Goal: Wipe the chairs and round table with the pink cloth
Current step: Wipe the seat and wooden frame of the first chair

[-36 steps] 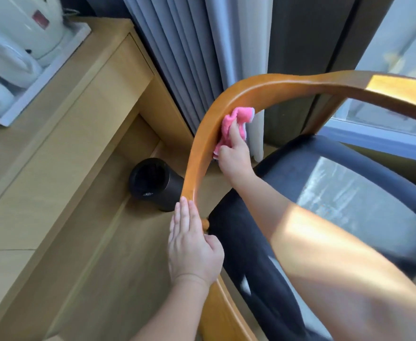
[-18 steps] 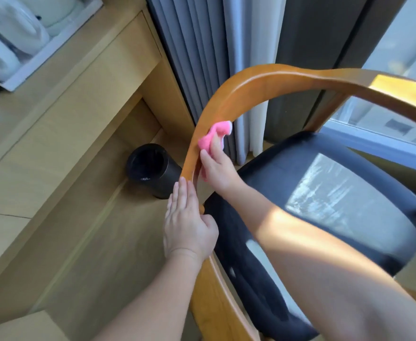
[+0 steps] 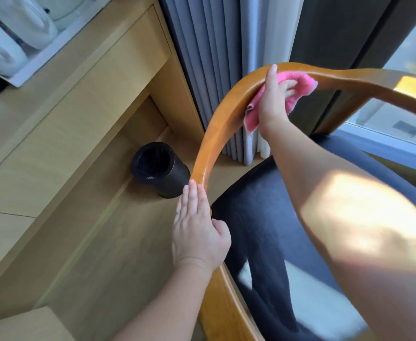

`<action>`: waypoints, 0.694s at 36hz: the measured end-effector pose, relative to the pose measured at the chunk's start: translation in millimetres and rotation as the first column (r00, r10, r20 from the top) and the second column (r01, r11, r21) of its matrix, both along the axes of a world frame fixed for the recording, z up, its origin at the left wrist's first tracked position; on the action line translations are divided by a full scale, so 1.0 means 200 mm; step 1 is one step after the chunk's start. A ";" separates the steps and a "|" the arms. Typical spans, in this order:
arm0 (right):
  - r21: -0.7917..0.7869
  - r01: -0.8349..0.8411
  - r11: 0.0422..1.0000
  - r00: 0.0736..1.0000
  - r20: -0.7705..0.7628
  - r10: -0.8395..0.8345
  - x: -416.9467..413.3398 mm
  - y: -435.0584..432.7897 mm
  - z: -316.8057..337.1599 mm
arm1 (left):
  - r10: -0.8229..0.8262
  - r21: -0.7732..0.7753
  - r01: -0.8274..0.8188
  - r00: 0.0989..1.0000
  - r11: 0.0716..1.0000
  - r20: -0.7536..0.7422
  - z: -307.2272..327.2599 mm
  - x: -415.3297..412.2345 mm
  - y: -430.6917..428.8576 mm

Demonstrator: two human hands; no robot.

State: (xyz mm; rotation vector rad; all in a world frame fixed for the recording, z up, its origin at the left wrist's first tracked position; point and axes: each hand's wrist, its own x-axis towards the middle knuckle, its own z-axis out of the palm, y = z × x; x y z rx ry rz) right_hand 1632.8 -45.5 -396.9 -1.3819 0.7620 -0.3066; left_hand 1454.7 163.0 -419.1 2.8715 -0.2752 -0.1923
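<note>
One pink cloth (image 3: 303,84) is being pressed onto the chair rail (image 3: 214,139) at the top of its bend. The right hand (image 3: 272,104) is gripping it there, thumb hooking over the rail's upper edge while the fingers are bunching the cloth against the inner face. A loose flap of cloth is hanging just below the wrist. Further down the same rail from that grip, the left hand (image 3: 198,232) is lying flat on the wood, its fingers straight and close together and pointing up along the curve. Its thumb is sitting on the seat side, and it is holding nothing. Under the right forearm the dark seat cushion (image 3: 258,242) is catching patches of sunlight. Just beyond the left fingertips, on the outer side of the rail, a black bin (image 3: 162,173) is standing on the pale wooden floor, open mouth up. Behind the cloth, a pleated grey curtain (image 3: 209,57) is hanging down. Away to the left of both hands a light wooden desk (image 3: 91,77) is carrying a white tray (image 3: 54,48) of pale items. A bright window (image 3: 413,52) is showing past the right hand.
</note>
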 end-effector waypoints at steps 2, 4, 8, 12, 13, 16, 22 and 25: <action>-0.015 -0.032 0.999 0.999 0.021 0.033 -0.01 0.02 -0.02 | -0.002 0.004 0.002 1.000 1.000 -0.002 0.00 0.00 0.00; -0.018 -0.107 0.994 0.993 0.044 0.108 -0.05 0.06 -0.06 | -0.001 -0.002 0.001 1.000 1.000 -0.003 -0.01 0.00 0.00; 0.013 -0.258 0.966 0.964 0.063 0.257 -0.15 0.17 -0.13 | 0.011 -0.035 -0.011 1.000 0.999 -0.001 0.00 0.00 0.00; 0.127 -0.389 0.912 0.921 0.036 0.388 -0.29 0.30 -0.15 | 0.032 -0.107 -0.032 0.999 0.994 0.004 0.01 -0.02 0.00; 0.139 -0.417 0.898 0.908 0.028 0.418 -0.33 0.34 -0.15 | 0.042 -0.133 -0.041 0.999 0.990 0.007 0.01 -0.02 0.00; 0.186 -0.480 0.857 0.872 -0.003 0.489 -0.47 0.45 -0.17 | 0.084 -0.226 -0.077 0.996 0.971 0.021 0.02 -0.02 0.01; 0.217 -0.558 0.801 0.796 -0.134 0.591 -0.79 0.55 -0.17 | 0.107 -0.500 -0.101 0.994 0.860 -0.018 0.05 -0.04 0.03; 0.165 -0.565 0.809 0.796 -0.148 0.586 -0.92 0.55 -0.12 | 0.130 -0.661 -0.190 0.982 0.726 -0.139 0.09 -0.03 0.08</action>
